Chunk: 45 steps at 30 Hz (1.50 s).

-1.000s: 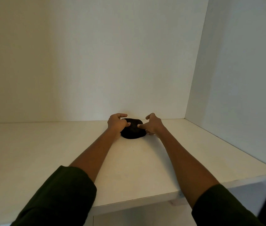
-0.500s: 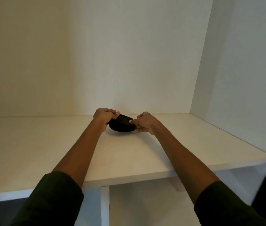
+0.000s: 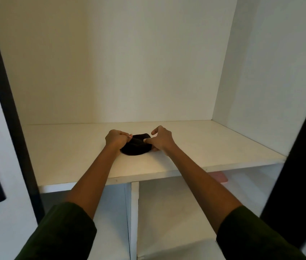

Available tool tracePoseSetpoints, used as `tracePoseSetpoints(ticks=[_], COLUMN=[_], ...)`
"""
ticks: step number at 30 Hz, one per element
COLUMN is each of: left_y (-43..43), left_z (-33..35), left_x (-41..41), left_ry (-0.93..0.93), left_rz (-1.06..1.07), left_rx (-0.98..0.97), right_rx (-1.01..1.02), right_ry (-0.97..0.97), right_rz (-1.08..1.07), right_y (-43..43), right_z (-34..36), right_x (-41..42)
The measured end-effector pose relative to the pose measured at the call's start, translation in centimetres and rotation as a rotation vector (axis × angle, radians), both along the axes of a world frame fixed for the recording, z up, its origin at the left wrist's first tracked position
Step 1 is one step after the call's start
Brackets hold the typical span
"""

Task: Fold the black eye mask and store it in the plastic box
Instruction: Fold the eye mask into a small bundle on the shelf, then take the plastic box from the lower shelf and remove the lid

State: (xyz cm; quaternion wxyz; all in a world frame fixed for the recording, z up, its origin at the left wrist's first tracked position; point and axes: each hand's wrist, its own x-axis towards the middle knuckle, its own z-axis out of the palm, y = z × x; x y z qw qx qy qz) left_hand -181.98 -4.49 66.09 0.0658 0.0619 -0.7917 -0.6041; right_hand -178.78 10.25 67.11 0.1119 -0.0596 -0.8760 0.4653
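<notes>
The fold is the step in hand. The mask [image 3: 136,147] lies on the white shelf [image 3: 69,147] at centre frame, bunched into a dark rounded lump between the two hands. The left hand [image 3: 117,139] is closed in a loose fist on the mask's left edge, thumb and fingertips pinching the cloth. The right hand [image 3: 160,140] sits on the right side of the mask with its thumb pressed against the top of the fabric; its forefinger is lifted and spread, so the hold looks more like a press than a full clamp, and I cannot tell whether the fingers below have gripped the cloth.

The mask is matt black, soft and thick-looking, with a ridge across its upper part where one layer seems to lie over another. Its lower edge curves in a shallow arc against the shelf. It should crease easily and spring back a little if let go.

The shelf is smooth, flat, painted board with a square front edge, set inside a plain white cupboard. Below it, in the lower half of the frame, are two open compartments split by a thin upright panel; a pink flat object [image 3: 220,177] shows just under the shelf edge at right.

No plastic box is in view. The next move probably calls for pressing the fold flat, keeping it pinched shut, then finding the box.
</notes>
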Motion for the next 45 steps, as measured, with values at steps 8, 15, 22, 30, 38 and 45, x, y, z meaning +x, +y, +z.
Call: tracePoseSetpoints(ticks=[8,15,22,30,38,45], left_y=[1.3,6.9,14.4,15.1,15.2,14.9], left_z=[0.1,-1.2,-3.8,-5.6,-6.6,-6.9], left_x=[1.3,7.8,11.0,10.6,9.5,9.1], left_ry=[0.213,0.602,0.693,0.926,1.049,1.164], left_rz=[0.115,-0.099,-0.136,0.243,0.364,0.419], left_rx=[-0.507,-0.853,-1.139,-1.192,-1.195,-1.197], right_rx=[0.420,0.189,-0.406,-0.111,0.539,0.875], right_ry=[0.120,0.672,1.002,0.870,0.635,-0.130], right_rz=[-0.065,-0.334,-0.378,-0.230,-0.115,0.145], right_y=[-1.4,3.9,12.3,17.4,23.2,25.3], right_z=[0.9,-0.9,-7.1,-14.0,-21.4,-23.5], right_x=[0.4,6.5,11.2,9.3,5.2,-2.1])
